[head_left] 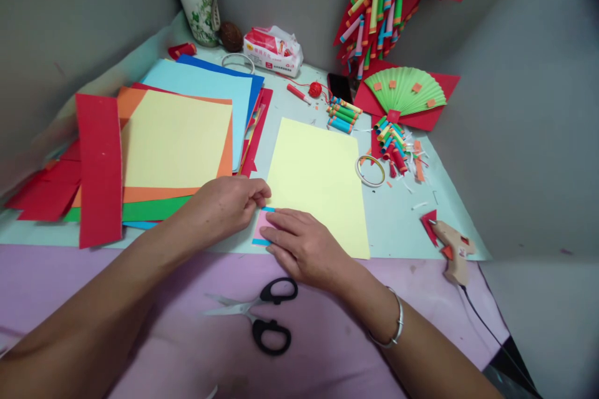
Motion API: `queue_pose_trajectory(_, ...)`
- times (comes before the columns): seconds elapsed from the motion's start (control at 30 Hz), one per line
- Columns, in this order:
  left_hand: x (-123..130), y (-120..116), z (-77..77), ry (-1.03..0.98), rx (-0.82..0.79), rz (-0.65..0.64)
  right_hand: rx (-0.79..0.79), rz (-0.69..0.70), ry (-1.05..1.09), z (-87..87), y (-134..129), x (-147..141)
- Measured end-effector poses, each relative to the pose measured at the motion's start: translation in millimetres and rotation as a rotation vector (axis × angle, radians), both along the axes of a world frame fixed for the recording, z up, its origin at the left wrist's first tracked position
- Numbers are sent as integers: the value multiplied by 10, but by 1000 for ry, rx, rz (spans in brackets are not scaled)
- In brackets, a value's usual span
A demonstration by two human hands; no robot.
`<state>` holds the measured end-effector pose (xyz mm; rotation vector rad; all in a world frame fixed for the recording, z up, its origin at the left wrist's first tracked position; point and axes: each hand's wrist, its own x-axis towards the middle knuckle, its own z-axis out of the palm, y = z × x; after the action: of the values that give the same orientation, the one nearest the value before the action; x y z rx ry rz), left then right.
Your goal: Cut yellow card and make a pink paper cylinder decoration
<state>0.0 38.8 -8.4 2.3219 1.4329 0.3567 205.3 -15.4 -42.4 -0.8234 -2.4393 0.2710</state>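
Scissors [247, 309] near both hands [302, 244], glue gun [457, 252] farther right

Red-and-white pack [273, 52] with print, white cup [194, 0] with lettering, neither legible

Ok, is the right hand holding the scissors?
No, the right hand rests on the blue-edged pink paper, and the scissors lie untouched by either hand.

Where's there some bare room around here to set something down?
There's bare pale sheet between the middle yellow paper and the glue gun, and bare pink cloth between the scissors and your right forearm. It's crowded on the left with stacked paper, and at far right around the green fan.
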Motion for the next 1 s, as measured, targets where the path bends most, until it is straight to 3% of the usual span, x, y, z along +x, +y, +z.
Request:
queue_pose_trajectory(0.5,-63,-66,-64,-17,70,-59,83,41,-142,84,-78,0)
queue_pose_trajectory(0.7,-87,-107,-69,-28,103,-89,80,38,-14,237,-99,80)
queue_pose_trajectory(0.83,-81,-103,-49,-6,116,-124,129,-256,83,435,102,455)
queue_pose_trajectory(0.93,-81,-100,-52,-12,131,-148,135,-646,156,507,371,848)
queue_pose_trajectory(1.0,-79,-104,-63,-43,152,-158,53,-870,240,479,567,1086)
